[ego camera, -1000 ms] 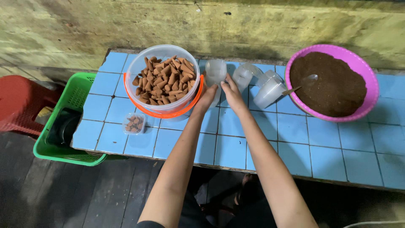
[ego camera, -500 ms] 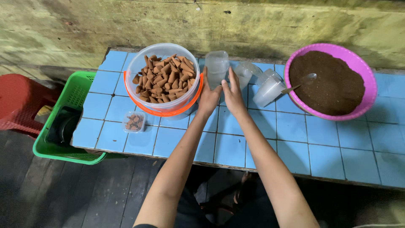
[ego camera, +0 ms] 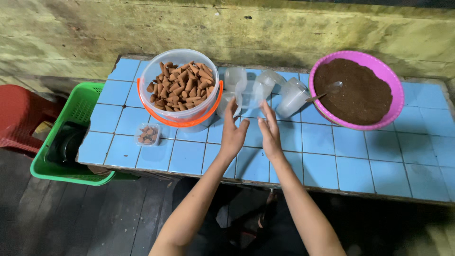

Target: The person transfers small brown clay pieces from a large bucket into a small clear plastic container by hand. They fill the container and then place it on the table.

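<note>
Left hand and right hand over surface middle, fingers spread, empty. Clear cups beyond, near back edge, apparently nested; grip one rim squarely, avoid toppling neighbours.

Single view, head-worn camera, looking steeply down and forward from above the person's own forearms. Faces a blue-tiled table running left to right across the frame, with a mossy wall at the far edge. Moderately near: the whole table depth fits, both its left end and most of its right stretch in frame. Left hand and right hand enter from the near bottom, centre. Dark plank floor shows near and left. No second view, so no shared area.
</note>
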